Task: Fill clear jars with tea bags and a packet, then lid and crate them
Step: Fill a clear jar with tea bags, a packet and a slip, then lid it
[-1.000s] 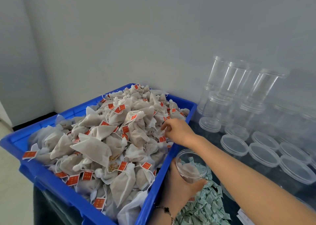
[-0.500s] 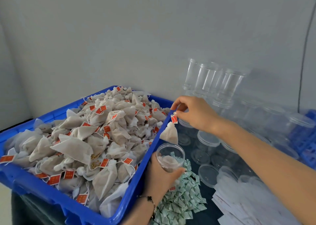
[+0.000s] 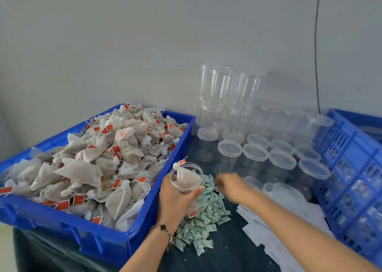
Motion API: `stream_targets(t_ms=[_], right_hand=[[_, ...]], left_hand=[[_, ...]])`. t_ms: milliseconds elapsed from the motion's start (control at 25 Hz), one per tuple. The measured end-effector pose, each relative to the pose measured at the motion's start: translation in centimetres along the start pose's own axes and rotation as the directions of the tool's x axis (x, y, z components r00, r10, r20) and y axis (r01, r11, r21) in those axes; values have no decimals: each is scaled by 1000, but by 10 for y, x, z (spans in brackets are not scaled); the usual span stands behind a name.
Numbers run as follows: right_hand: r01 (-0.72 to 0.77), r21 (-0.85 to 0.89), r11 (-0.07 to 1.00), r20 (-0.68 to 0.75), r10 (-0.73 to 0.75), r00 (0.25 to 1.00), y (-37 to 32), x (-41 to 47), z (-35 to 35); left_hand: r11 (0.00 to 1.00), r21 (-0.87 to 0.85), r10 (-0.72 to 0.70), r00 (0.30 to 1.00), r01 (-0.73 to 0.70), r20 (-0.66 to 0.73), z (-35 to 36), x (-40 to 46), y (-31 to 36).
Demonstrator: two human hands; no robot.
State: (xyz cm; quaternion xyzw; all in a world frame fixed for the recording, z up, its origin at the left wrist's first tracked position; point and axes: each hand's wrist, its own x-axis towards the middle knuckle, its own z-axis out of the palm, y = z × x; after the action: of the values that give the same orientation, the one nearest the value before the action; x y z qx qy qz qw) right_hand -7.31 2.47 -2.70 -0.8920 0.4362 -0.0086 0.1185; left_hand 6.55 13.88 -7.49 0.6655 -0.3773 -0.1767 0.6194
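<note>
Inside the held jar (image 3: 186, 178), tea bags (image 3: 187, 176).

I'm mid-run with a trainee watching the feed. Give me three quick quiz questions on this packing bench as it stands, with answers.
1. True or false: the jar gripped by the left hand already has a lid on it.
2. The right hand is over which pile? A) the tea bags in the blue tray B) the green-and-white packets C) the white slips
3. Fill in: a tea bag stands in the held jar's open mouth with its ____ tag sticking out above the rim.

Key
1. False: its mouth is open.
2. B, at the pile's far edge; the hand is blurred, so whether it grips a packet cannot be told.
3. red
</note>
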Motion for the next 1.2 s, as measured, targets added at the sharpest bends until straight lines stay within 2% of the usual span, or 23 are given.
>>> stream_targets(t_ms=[40, 80, 120, 320, 440, 480, 520, 560, 600, 640, 680, 720, 800, 880, 960, 1000, 1120, 1200], right_hand=[[-33, -70, 997, 131, 42, 990, 10, -6, 20], [-40, -115, 993, 192, 61, 980, 17, -12, 37], [-35, -130, 991, 170, 57, 984, 21, -17, 50], [-84, 4, 996, -85, 84, 993, 29, -26, 46], [-84, 243, 966, -262, 149, 953, 23, -32, 0], [-52, 404, 913, -327, 197, 924, 20, -35, -21], [8, 596, 803, -357, 257, 898, 15, -40, -40], [82, 761, 643, -348, 299, 888, 9, -47, -56], [122, 852, 509, -314, 311, 897, 5, -54, -65], [118, 876, 467, -273, 279, 921, 2, -61, -68], [75, 848, 524, -230, 237, 944, 2, -68, -65], [20, 778, 628, -201, 219, 955, 3, -72, -57], [-67, 546, 835, -228, 225, 947, 12, -78, -40], [-125, 309, 943, -243, 206, 948, 25, -82, -29], [-141, 161, 977, -254, 179, 950, 37, -86, -26], [-112, 171, 979, -275, 157, 949, 43, -87, -25], [-4, 389, 921, -410, 177, 895, 62, -95, -20], [-72, 366, 928, -413, 232, 881, 80, -108, -7]], left_hand=[[1000, 13, 21, 1000, -21, 13, -1, -2, 0], [999, 18, 37, 999, -37, 24, -1, -4, 2], [999, 19, 45, 998, -46, 34, -2, -6, 4], [997, 59, 44, 996, -48, 75, 3, -18, 18], [994, 82, 63, 990, -74, 127, 11, -23, 23], [993, 85, 69, 986, -82, 152, 15, -26, 25], [993, 87, 66, 982, -82, 177, 20, -28, 28], [991, 104, 57, 978, -79, 202, 26, -31, 30], [988, 134, 47, 974, -78, 223, 33, -34, 32], [983, 169, 34, 970, -76, 242, 40, -37, 33], [979, 190, 25, 964, -78, 265, 47, -40, 36], [978, 187, 39, 957, -96, 287, 53, -44, 40], [978, 126, 119, 941, -166, 316, 66, -53, 48], [972, 91, 180, 930, -219, 320, 77, -62, 49], [981, 84, 138, 936, -174, 324, 86, -73, 43], [987, 88, 98, 943, -132, 319, 89, -78, 37], [998, 38, 31, 943, -46, 330, 92, -90, 17], [998, 40, 29, 946, -44, 323, 90, -95, 12]])
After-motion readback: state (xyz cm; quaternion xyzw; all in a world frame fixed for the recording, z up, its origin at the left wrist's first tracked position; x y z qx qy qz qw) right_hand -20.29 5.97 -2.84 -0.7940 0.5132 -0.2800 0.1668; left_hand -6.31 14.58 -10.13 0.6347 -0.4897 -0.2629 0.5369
